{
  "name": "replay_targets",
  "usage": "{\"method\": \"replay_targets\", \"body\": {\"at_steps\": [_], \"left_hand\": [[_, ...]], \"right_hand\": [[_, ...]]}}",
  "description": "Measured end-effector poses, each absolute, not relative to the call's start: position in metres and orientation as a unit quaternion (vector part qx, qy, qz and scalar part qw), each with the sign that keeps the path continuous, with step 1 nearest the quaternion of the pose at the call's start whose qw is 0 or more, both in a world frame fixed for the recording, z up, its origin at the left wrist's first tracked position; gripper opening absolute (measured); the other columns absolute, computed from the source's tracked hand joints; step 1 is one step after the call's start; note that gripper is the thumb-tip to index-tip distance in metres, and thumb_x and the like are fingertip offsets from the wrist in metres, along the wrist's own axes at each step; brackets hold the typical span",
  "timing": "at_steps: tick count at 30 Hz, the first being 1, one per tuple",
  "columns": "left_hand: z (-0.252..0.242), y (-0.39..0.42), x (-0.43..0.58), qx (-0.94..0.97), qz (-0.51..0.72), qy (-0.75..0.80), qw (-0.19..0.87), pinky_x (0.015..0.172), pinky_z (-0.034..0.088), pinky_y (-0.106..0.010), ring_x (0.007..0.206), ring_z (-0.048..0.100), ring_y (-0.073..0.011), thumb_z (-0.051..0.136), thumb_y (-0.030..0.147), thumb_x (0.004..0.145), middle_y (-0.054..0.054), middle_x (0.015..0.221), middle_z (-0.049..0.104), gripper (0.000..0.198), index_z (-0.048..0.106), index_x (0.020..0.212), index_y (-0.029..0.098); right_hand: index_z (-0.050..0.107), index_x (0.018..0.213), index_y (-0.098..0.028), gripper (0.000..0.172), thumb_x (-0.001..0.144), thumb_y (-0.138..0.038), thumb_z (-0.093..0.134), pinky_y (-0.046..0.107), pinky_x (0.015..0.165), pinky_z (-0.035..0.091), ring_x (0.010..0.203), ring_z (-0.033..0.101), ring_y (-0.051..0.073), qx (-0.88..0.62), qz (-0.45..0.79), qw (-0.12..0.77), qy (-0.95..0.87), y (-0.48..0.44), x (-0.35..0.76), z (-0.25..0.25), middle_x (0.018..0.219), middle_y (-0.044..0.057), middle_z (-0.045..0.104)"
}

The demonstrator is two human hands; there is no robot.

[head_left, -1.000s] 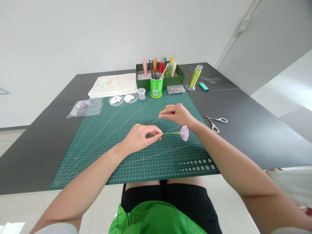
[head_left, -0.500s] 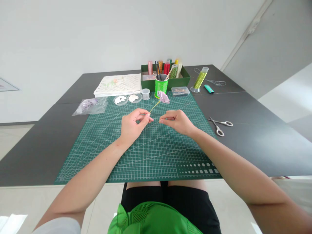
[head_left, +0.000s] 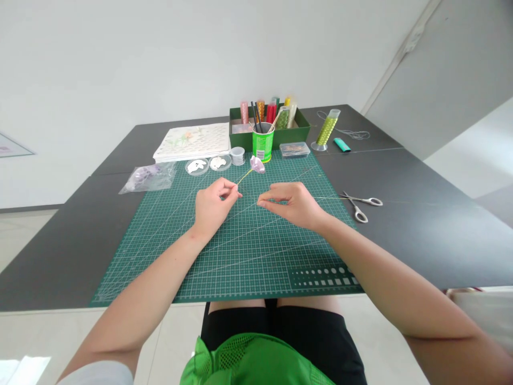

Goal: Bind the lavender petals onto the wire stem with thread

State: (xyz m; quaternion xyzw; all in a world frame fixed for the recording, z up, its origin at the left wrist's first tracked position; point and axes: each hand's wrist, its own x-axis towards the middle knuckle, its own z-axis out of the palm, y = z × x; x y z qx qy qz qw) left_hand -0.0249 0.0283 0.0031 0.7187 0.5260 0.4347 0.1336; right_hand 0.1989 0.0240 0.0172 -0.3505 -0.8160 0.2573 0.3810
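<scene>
My left hand (head_left: 213, 203) is closed in a pinch on the thin yellow-green stem of a small purple flower (head_left: 257, 164), which points up and away from me over the green cutting mat (head_left: 168, 235). My right hand (head_left: 292, 202) is closed in a pinch just to the right of it, on something too thin to name; a fine wire seems to run from it toward the scissors (head_left: 360, 206). Both hands hover over the mat's middle, a little apart.
At the mat's far edge stand a green cup of tools (head_left: 262, 143), a green box of bead tubes (head_left: 296, 131), small clear dishes (head_left: 196, 166), a clear case (head_left: 294, 149) and a plastic bag (head_left: 146, 176). A white patterned sheet (head_left: 192, 140), a green spool (head_left: 325, 131) and a lighter (head_left: 341, 144) lie farther back.
My left hand swung the flower from lying sideways to the right, near my right wrist, up to pointing away from me. My right hand dropped lower on the mat. Both stay pinched.
</scene>
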Motion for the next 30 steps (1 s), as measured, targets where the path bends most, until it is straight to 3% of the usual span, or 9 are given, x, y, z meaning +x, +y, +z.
{"method": "replay_targets", "body": {"at_steps": [9,19,26,30], "left_hand": [[0.001,0.026,-0.022,0.778,0.349,0.475,0.216,0.069,0.054,-0.026,0.070,0.076,-0.0165,0.065,0.029,0.091,0.004,0.075,0.080,0.012,0.071,0.082,0.024],[-0.002,0.018,-0.019,0.883,0.224,0.349,0.221,0.065,0.049,-0.024,0.069,0.076,-0.0145,0.064,0.024,0.093,0.006,0.078,0.080,0.010,0.072,0.087,0.024],[0.005,0.010,-0.014,0.857,0.203,0.316,0.352,0.066,0.051,-0.021,0.066,0.075,-0.0115,0.065,0.025,0.094,0.005,0.078,0.081,0.010,0.071,0.087,0.021],[0.011,0.006,-0.012,0.821,0.207,0.321,0.424,0.059,0.051,-0.021,0.059,0.071,-0.0109,0.066,0.030,0.094,0.001,0.078,0.081,0.015,0.072,0.086,0.019]], "right_hand": [[0.080,0.079,-0.023,0.021,0.093,-0.030,0.066,0.030,0.057,0.035,0.058,0.048,0.013,-0.358,0.192,0.440,-0.801,0.023,0.204,0.028,0.063,0.000,0.059],[0.080,0.078,-0.023,0.021,0.093,-0.030,0.067,0.030,0.058,0.035,0.058,0.049,0.012,-0.358,0.175,0.430,-0.810,0.030,0.210,0.025,0.062,-0.001,0.059],[0.080,0.081,-0.019,0.024,0.094,-0.032,0.065,0.027,0.059,0.035,0.058,0.048,0.011,-0.362,0.194,0.392,-0.823,0.039,0.214,0.020,0.064,0.000,0.062],[0.081,0.084,-0.018,0.024,0.093,-0.035,0.067,0.027,0.060,0.035,0.058,0.047,0.009,-0.376,0.220,0.366,-0.822,0.044,0.216,0.015,0.065,0.000,0.064]]}}
